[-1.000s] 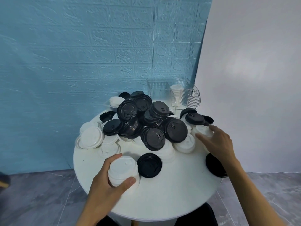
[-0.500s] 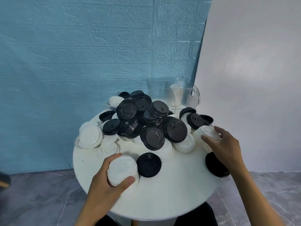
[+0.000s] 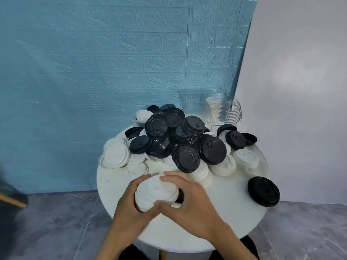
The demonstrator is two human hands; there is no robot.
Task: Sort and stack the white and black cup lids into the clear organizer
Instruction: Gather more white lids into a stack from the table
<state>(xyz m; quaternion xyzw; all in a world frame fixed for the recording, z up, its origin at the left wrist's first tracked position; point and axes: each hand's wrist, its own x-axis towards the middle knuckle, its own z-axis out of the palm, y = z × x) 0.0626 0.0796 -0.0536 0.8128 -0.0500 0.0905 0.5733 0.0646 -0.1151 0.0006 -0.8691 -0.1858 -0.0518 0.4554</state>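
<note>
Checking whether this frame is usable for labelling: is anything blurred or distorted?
Head view: right hand slightly motion-smeared over the white lid stack; pile of lids sharp; wide-angle bends the wall edge; clear organizer hard to read through.

The right hand (image 3: 189,207) covered most of a black lid (image 3: 179,196) beside the white stack (image 3: 156,194), and its motion blurred the fingers (image 3: 174,178). Heaped black lids (image 3: 189,139) hid white ones beneath. The frame's lower edge cut both forearms.

Organizer (image 3: 210,107) behind lid pile (image 3: 180,139) (far right) — tabletop (image 3: 225,212).
</note>
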